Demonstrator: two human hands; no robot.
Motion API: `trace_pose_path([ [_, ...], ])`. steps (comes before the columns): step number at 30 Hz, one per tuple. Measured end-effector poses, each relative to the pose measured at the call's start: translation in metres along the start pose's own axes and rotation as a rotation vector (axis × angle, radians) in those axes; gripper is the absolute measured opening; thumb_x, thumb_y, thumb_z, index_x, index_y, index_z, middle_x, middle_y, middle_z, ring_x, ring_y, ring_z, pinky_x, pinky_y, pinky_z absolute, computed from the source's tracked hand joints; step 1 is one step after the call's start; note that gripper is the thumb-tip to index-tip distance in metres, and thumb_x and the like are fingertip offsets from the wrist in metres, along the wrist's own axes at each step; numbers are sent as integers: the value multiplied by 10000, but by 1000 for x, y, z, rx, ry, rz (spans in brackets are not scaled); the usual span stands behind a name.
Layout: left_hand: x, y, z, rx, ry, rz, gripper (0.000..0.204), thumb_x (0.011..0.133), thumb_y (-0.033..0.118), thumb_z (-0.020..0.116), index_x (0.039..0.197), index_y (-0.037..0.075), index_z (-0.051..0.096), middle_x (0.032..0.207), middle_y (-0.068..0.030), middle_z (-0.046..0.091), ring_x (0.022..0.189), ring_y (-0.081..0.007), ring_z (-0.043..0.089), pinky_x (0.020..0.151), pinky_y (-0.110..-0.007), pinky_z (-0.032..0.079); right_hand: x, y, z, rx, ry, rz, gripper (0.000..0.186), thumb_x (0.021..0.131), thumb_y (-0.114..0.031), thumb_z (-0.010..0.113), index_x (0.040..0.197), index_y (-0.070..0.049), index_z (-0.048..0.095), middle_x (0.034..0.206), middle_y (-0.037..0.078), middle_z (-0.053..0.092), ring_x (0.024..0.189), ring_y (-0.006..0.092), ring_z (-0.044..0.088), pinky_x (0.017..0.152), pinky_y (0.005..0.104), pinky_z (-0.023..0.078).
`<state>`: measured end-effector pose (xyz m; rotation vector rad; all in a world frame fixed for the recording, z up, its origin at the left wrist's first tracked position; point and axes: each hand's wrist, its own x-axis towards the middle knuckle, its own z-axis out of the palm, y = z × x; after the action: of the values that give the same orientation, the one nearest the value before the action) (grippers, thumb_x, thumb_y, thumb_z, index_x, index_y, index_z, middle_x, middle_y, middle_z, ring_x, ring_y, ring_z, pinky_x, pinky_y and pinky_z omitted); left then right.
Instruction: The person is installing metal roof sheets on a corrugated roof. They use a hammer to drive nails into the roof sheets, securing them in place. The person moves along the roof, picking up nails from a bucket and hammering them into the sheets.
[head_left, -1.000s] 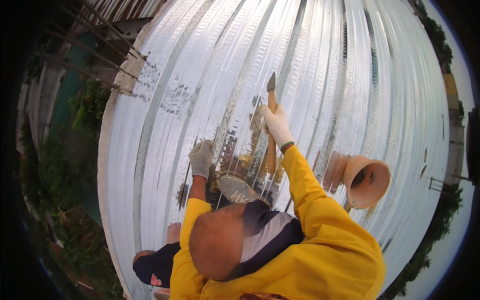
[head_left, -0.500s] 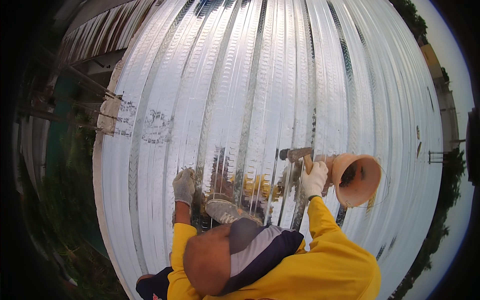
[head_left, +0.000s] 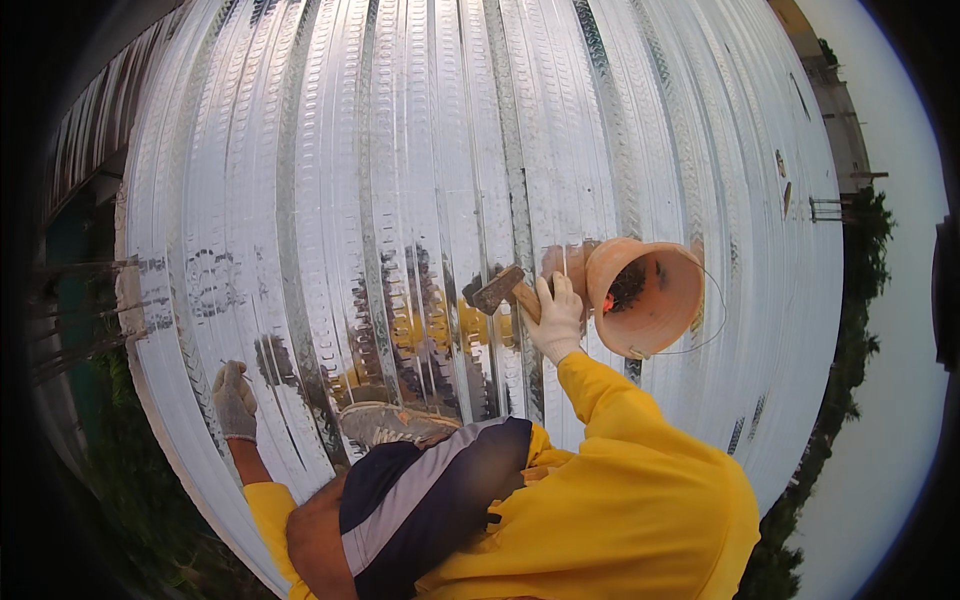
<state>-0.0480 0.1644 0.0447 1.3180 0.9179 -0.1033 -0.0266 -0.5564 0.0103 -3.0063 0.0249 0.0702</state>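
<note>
The deck (head_left: 450, 170) is silver, with long stripes and small pressed marks in rows; in the middle of the frame it reflects yellow. The left glove (head_left: 235, 402), at lower left, is grey, while the right glove (head_left: 556, 318) is cream white. The hammer (head_left: 510, 292) has a rusty brown-grey head and a light brown handle. The bucket (head_left: 608, 262) is faded orange. The shirt (head_left: 620, 490) is plain yellow; the shorts (head_left: 465, 500) are navy with one pale grey band.
</note>
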Motion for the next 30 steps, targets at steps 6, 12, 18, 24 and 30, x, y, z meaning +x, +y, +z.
trace_pose_path([
  [6,1,73,11,390,65,103,260,1203,287,767,1065,73,824,701,108,494,553,5,379,496,-259,226,5,7,4,20,7,-38,829,940,-374,939,1670,-122,641,1742,306,526,1653,532,467,1300,659,397],
  [12,-28,163,97,936,-105,308,290,1091,166,821,863,37,696,821,63,562,784,-77,488,704,-336,408,5,5,-6,32,-2,-39,832,894,-350,968,1631,-115,663,1695,291,555,1617,524,498,1260,651,429],
  [18,-63,216,141,1148,-214,408,341,1084,206,833,920,-47,673,783,-40,573,764,-119,535,710,-381,463,10,3,-6,16,12,-66,818,892,-326,962,1618,-94,666,1693,304,552,1598,537,497,1248,648,439],
  [24,-81,254,130,1577,-287,328,345,1101,277,799,1008,-54,769,836,-205,727,741,-336,709,726,-495,535,3,8,-5,5,-5,-57,834,883,-317,964,1630,-106,659,1717,306,536,1604,539,483,1269,653,421],
  [30,-82,254,88,1651,-387,266,318,1088,313,789,1038,2,826,874,-208,791,826,-416,790,765,-516,586,12,4,3,23,2,-87,838,876,-319,972,1627,-109,662,1707,306,539,1605,535,500,1273,662,427],
])
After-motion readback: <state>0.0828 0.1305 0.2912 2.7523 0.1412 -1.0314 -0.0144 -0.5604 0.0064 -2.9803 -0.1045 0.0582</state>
